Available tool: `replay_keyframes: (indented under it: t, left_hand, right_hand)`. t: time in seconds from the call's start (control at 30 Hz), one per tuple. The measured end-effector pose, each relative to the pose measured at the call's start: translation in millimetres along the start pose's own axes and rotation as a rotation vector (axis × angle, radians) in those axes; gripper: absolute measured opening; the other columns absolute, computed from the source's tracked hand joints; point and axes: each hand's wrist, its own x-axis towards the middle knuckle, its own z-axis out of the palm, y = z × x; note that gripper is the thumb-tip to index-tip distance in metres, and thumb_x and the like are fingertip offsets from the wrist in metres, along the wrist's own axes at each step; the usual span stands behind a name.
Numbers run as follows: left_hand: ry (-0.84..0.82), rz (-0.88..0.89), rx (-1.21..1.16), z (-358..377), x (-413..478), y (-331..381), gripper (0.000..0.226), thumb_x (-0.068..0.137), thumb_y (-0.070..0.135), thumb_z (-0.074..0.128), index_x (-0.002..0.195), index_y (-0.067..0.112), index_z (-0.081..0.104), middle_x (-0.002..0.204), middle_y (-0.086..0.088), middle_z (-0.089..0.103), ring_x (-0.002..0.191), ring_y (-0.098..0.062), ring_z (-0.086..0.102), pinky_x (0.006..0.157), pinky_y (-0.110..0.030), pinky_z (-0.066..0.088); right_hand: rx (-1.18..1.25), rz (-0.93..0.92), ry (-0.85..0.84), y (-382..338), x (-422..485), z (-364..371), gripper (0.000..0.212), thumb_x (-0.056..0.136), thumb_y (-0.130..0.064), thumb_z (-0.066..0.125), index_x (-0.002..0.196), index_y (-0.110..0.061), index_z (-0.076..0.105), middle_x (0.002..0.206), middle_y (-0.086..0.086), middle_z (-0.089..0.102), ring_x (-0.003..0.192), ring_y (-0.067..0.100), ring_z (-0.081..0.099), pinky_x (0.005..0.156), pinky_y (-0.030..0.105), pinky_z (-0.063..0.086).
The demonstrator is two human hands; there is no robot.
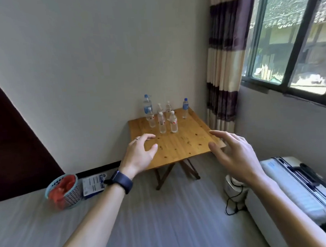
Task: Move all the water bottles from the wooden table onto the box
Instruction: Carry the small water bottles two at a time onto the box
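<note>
**Empty grips, bottles waiting**

Left grip (139, 152) wide open, fingers loosely curved, thumb apart, nothing in it. Held out toward the near left corner of the counter (185, 141). Right grip (232, 154) just as open and just as empty, palm turned inward, fingertips stretched toward the counter's near right edge. Both forearms extended forward, dark band on the left wrist. Spread like that, probably, to take one bottle per grip.

Water bottles (161, 121) all upright on the far half of the counter, most bunched toward its back left, one blue-capped loner near its far right corner. Looks like none shifted yet. No box plainly in view. Only a suitcase (295, 188) lying to the right of the counter.
</note>
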Motion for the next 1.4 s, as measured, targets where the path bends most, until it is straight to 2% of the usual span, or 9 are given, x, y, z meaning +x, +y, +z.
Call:
replay_keyframes:
  t: [0.13, 0.4, 0.5, 0.77, 0.9, 1.13, 1.23, 1.3, 1.4]
  left_hand:
    - [-0.028, -0.118, -0.020, 51, 41, -38, 0.030, 0.093, 0.031, 0.066, 0.123, 0.029, 0.065, 0.125, 0.007, 0.065, 0.120, -0.013, 0.057, 0.093, -0.019, 0.036]
    - [-0.154, -0.335, -0.062, 142, 123, -123, 0.027, 0.092, 0.034, 0.066, 0.119, 0.032, 0.066, 0.124, 0.010, 0.066, 0.117, -0.008, 0.058, 0.099, -0.026, 0.044]
    - [-0.213, -0.359, -0.078, 168, 173, -153, 0.030, 0.093, 0.032, 0.064, 0.123, 0.028, 0.065, 0.126, 0.009, 0.064, 0.117, -0.005, 0.054, 0.097, -0.023, 0.040]
    - [-0.314, -0.352, -0.065, 201, 344, -213, 0.033, 0.096, 0.037, 0.059, 0.128, 0.031, 0.060, 0.132, 0.008, 0.062, 0.125, -0.012, 0.054, 0.093, -0.025, 0.042]
    - [-0.381, -0.334, -0.045, 213, 424, -225, 0.035, 0.098, 0.039, 0.056, 0.132, 0.029, 0.057, 0.135, 0.005, 0.059, 0.110, -0.012, 0.059, 0.083, -0.026, 0.046]
    - [-0.382, -0.374, -0.035, 257, 535, -251, 0.038, 0.097, 0.042, 0.055, 0.134, 0.033, 0.053, 0.134, 0.004, 0.059, 0.108, -0.017, 0.063, 0.087, -0.036, 0.054]
    - [-0.352, -0.421, -0.024, 278, 580, -259, 0.041, 0.096, 0.044, 0.055, 0.135, 0.038, 0.047, 0.132, 0.003, 0.053, 0.088, -0.022, 0.067, 0.074, -0.042, 0.058]
    - [-0.320, -0.462, -0.027, 291, 607, -263, 0.042, 0.096, 0.042, 0.056, 0.137, 0.040, 0.044, 0.137, -0.001, 0.050, 0.102, -0.026, 0.064, 0.076, -0.038, 0.056]
    - [-0.291, -0.512, -0.014, 311, 646, -269, 0.047, 0.097, 0.037, 0.059, 0.140, 0.037, 0.043, 0.145, -0.004, 0.041, 0.130, -0.024, 0.048, 0.090, -0.033, 0.049]
  right_hand:
    - [0.052, 0.033, -0.107, 49, 52, 47, 0.038, 0.093, -0.047, 0.059, 0.130, -0.039, 0.061, 0.126, -0.011, 0.065, 0.128, 0.017, 0.049, 0.108, 0.038, 0.040]
    - [0.017, 0.125, -0.339, 129, 146, 149, 0.037, 0.094, -0.047, 0.058, 0.130, -0.039, 0.061, 0.126, -0.013, 0.064, 0.129, 0.017, 0.049, 0.106, 0.033, 0.039]
    - [0.001, 0.161, -0.389, 151, 187, 185, 0.036, 0.095, -0.044, 0.059, 0.130, -0.038, 0.061, 0.122, -0.014, 0.064, 0.127, 0.017, 0.047, 0.101, 0.027, 0.035]
    - [-0.039, 0.248, -0.435, 190, 310, 276, 0.035, 0.095, -0.051, 0.056, 0.129, -0.042, 0.060, 0.130, -0.014, 0.062, 0.130, 0.018, 0.049, 0.104, 0.037, 0.042]
    - [-0.026, 0.282, -0.445, 208, 366, 307, 0.036, 0.094, -0.053, 0.055, 0.128, -0.044, 0.059, 0.125, -0.016, 0.063, 0.122, 0.018, 0.054, 0.100, 0.040, 0.046]
    - [-0.075, 0.307, -0.510, 262, 465, 365, 0.040, 0.093, -0.056, 0.054, 0.131, -0.044, 0.056, 0.132, -0.014, 0.061, 0.130, 0.018, 0.049, 0.103, 0.035, 0.043]
    - [-0.088, 0.296, -0.558, 287, 515, 392, 0.044, 0.093, -0.056, 0.054, 0.135, -0.043, 0.053, 0.133, -0.012, 0.060, 0.127, 0.019, 0.051, 0.100, 0.034, 0.043]
    - [-0.093, 0.285, -0.590, 299, 547, 409, 0.046, 0.094, -0.053, 0.056, 0.138, -0.040, 0.051, 0.136, -0.010, 0.059, 0.129, 0.020, 0.049, 0.099, 0.031, 0.040]
    - [-0.076, 0.276, -0.642, 312, 594, 435, 0.050, 0.095, -0.048, 0.058, 0.143, -0.036, 0.048, 0.140, -0.006, 0.056, 0.130, 0.024, 0.047, 0.098, 0.029, 0.036]
